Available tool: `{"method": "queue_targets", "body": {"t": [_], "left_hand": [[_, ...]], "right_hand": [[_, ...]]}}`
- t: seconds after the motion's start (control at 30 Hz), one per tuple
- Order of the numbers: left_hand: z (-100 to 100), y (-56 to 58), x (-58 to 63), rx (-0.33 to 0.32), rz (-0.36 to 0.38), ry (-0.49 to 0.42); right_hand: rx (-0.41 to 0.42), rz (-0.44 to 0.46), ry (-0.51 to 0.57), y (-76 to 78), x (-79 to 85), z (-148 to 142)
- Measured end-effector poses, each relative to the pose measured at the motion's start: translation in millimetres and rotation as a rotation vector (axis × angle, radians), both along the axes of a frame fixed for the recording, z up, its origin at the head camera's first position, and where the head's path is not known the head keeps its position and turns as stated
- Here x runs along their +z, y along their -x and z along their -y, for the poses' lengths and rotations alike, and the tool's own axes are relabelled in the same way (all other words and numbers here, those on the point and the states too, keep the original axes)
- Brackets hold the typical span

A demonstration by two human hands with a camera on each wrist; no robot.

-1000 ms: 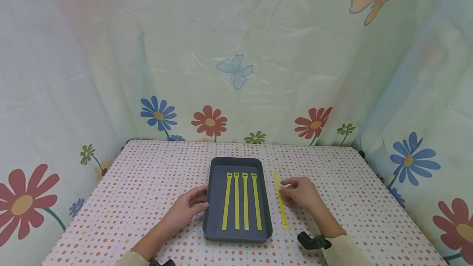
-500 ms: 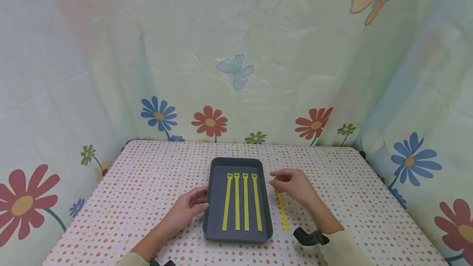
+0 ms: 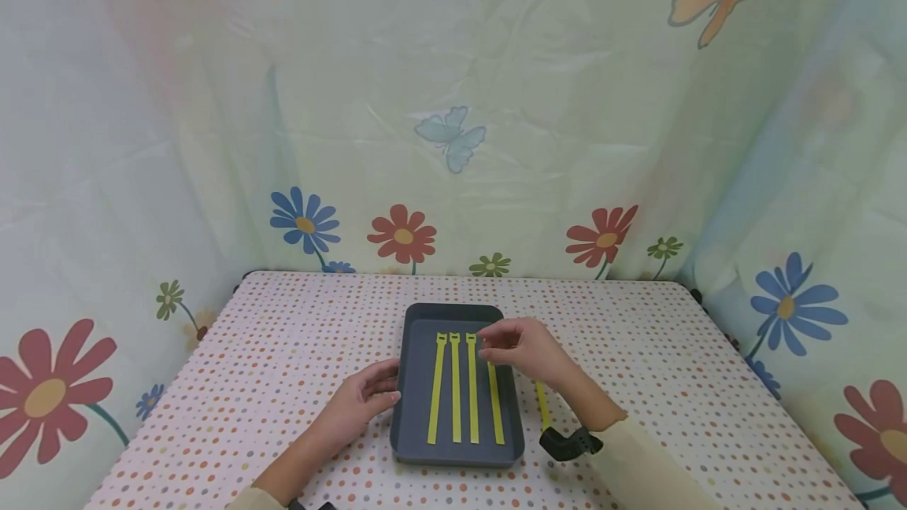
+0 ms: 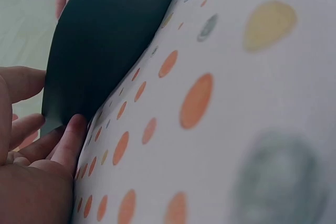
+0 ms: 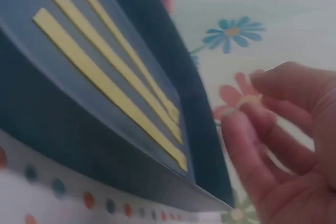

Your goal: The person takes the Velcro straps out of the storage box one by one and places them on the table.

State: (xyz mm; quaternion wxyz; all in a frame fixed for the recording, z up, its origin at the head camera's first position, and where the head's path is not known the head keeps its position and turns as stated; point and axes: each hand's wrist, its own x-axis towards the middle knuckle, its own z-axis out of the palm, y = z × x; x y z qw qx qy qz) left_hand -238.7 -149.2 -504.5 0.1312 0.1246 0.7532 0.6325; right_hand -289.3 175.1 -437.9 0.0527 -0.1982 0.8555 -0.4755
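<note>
A dark grey rectangular tray [image 3: 457, 460] stands on the table with several flat yellow cable straps [image 3: 455, 392] laid lengthwise in it, their slotted heads at the far end. My left hand [image 3: 357, 404] rests its relaxed fingertips against the tray's left side; in the left wrist view the fingers touch the dark tray wall [image 4: 105, 51]. Over the tray's right rim reaches my right hand [image 3: 527, 349], thumb and index finger apart with nothing between them. It covers the rightmost strap's head in the head view. One more yellow strap [image 3: 542, 404] lies on the table right of the tray, partly hidden by my right arm.
A polka-dot cloth [image 3: 319, 321] covers the table. Behind it and at both sides hangs a pale curtain [image 3: 340, 61] printed with flowers and butterflies. Each wrist wears a black camera mount, the right one [image 3: 567, 443] close to the loose strap.
My right hand has moved left from beside the loose strap to above the tray's right rim, without the strap. My left hand stays at the tray's left side.
</note>
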Motion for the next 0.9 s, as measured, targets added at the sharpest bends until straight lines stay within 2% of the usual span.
{"method": "queue_targets", "body": {"t": [0.17, 0.43, 0.67, 0.9], "left_hand": [[-0.5, -0.2, 0.3, -0.002, -0.012, 0.001], [0.1, -0.1, 1.1, 0.006, 0.019, 0.001], [0.6, 0.2, 1.9, 0.004, 0.031, -0.003], [0.8, 0.8, 2.4, -0.002, 0.043, -0.011]], "right_hand": [[0.141, -0.071, -0.053, 3.5, -2.3, 15.1], [0.361, -0.056, -0.127, 8.1, -0.1, 37.5], [0.480, -0.084, -0.230, 12.9, 0.9, 53.6], [0.536, -0.125, -0.328, 21.6, 3.0, 63.5]]}}
